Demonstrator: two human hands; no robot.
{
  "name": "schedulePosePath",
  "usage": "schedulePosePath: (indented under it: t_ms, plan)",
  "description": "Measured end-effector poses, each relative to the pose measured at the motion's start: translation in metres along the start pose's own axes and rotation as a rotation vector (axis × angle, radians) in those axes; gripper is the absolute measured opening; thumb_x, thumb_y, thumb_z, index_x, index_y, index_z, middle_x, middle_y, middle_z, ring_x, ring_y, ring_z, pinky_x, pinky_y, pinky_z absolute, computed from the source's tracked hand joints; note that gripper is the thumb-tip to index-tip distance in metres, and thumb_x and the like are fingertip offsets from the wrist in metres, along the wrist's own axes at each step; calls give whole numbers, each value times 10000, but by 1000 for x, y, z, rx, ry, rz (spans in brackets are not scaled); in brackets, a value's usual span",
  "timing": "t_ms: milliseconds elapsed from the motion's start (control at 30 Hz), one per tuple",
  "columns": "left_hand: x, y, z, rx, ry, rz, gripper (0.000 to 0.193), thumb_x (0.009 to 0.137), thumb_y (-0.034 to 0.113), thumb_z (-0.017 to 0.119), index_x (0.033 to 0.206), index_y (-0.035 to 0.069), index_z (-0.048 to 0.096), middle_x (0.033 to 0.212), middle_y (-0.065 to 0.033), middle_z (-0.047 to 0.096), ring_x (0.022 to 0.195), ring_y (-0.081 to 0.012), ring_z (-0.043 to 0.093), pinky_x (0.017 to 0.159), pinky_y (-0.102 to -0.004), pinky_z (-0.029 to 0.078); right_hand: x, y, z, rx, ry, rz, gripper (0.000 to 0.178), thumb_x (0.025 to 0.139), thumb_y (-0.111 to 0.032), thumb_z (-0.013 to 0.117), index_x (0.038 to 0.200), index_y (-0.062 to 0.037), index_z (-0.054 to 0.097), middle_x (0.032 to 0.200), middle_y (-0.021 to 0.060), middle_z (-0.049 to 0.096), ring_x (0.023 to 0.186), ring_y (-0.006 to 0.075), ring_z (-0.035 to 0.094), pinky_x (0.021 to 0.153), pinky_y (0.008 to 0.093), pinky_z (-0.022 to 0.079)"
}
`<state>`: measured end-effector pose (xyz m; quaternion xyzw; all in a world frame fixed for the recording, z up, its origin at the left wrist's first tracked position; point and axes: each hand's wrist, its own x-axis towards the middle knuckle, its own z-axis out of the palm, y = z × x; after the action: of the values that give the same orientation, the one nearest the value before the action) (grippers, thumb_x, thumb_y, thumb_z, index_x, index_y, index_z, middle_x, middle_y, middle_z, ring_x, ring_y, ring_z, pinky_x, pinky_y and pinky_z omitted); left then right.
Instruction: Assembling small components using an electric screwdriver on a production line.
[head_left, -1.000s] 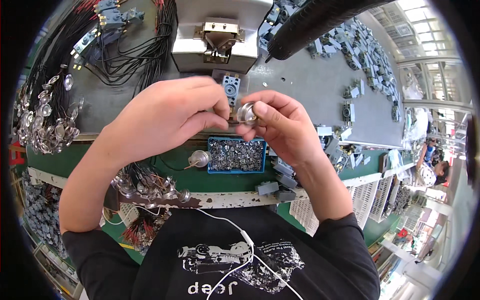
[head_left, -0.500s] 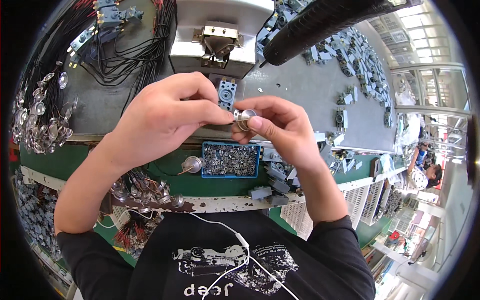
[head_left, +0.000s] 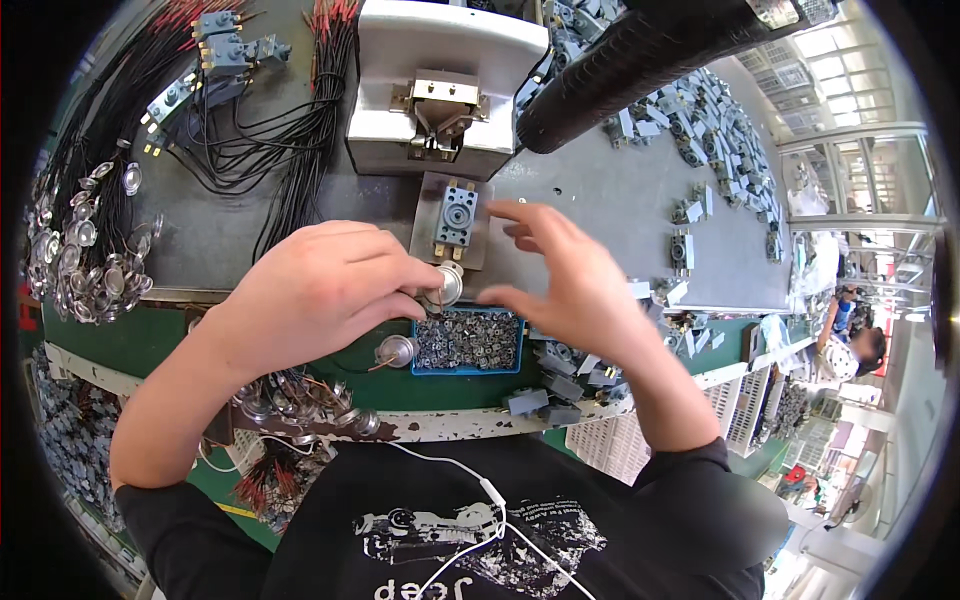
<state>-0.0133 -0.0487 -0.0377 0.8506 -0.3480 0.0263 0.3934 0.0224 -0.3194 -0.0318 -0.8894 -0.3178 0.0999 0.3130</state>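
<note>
Chipped white edging (head_left: 480,425) runs along the near side of a green ledge (head_left: 150,345), just beyond the black shirt (head_left: 300,520) and white cord (head_left: 492,491) at the bottom of my view. On that ledge I have a heap of metal discs (head_left: 290,400) to the left, some grey blocks (head_left: 525,402) to the right, and between them a blue tray (head_left: 466,372) full of small metal pieces (head_left: 465,340). One loose capsule (head_left: 397,350) with a copper-coloured stem lies just beside the tray's left wall. Beyond it, my left hand (head_left: 340,285) has thumb and forefinger closed on a silver capsule (head_left: 450,285), near the closer end of a blue-grey switch block (head_left: 457,218); whether the two touch, I cannot tell. My right hand (head_left: 580,285) is blurred, thumb and fingers spread apart, one fingertip near the block. That block lies on a dark metal plate (head_left: 425,235), brass-coloured tabs at both ends. Farther off I see a pale machine housing (head_left: 385,75), black wires (head_left: 320,120) to its left, a black cylinder (head_left: 620,75) slanting in from the right, and scattered blocks (head_left: 720,150) across the grey bench (head_left: 620,200). Off to the far right are bright windows (head_left: 860,60) and another person (head_left: 840,350).
</note>
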Motion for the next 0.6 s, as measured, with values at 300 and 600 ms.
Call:
schedulePosePath:
  t_ms: [300, 600]
  plan:
    - [30, -14, -1, 45, 99, -178, 234, 848, 129, 785, 1064, 53, 739, 864, -102, 670, 791, -290, 668, 704, -391, 550, 3, 14, 21, -30, 177, -133, 635, 862, 10, 742, 1453, -59, 523, 1346, 206, 644, 1126, 342, 683, 938, 401, 564]
    - [32, -25, 11, 65, -28, -216, 261, 849, 41, 792, 1105, 31, 742, 885, -99, 674, 777, -243, 679, 678, -355, 532, 98, -45, -46, 527, 1397, -597, 547, 924, -193, 791, 1362, 30, 549, 962, 113, 691, 845, 158, 668, 703, 307, 563]
